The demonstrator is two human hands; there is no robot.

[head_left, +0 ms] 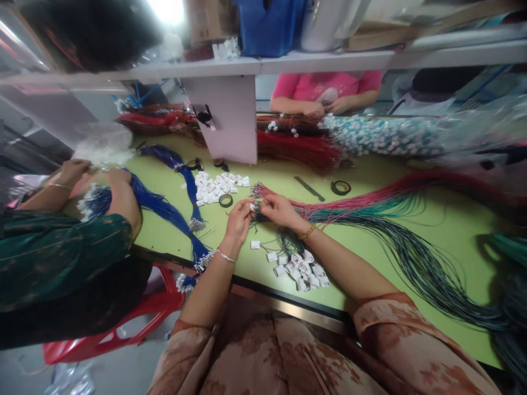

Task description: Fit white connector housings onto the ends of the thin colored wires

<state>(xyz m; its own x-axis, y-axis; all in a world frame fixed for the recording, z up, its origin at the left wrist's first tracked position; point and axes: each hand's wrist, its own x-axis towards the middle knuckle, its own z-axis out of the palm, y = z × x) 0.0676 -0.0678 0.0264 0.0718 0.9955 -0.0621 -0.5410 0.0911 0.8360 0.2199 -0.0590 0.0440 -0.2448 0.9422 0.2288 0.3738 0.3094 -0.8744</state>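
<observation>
My left hand [239, 220] pinches a small white connector housing [252, 207] over the green tabletop. Close beside it, my right hand [280, 210] has thumb and forefinger together at the connector, seemingly on a thin wire, though the fingertips hide most of it. Under and beyond my right hand runs a bundle of red wires [341, 206], with green wires [373, 207] and black wires [405, 241] alongside, all trailing off to the right. White connectors with wires [302, 269] lie piled below my right wrist. Loose white housings [214, 186] are heaped beyond my left hand.
Black tape rolls [341, 188] and a dark flat blade [308, 188] lie behind the wires. A co-worker's arm [123, 200] handles blue wires [162, 211] at left. Across the table, a person in pink [325, 90] works behind a shelf [288, 63]. A red stool [123, 329] stands at lower left.
</observation>
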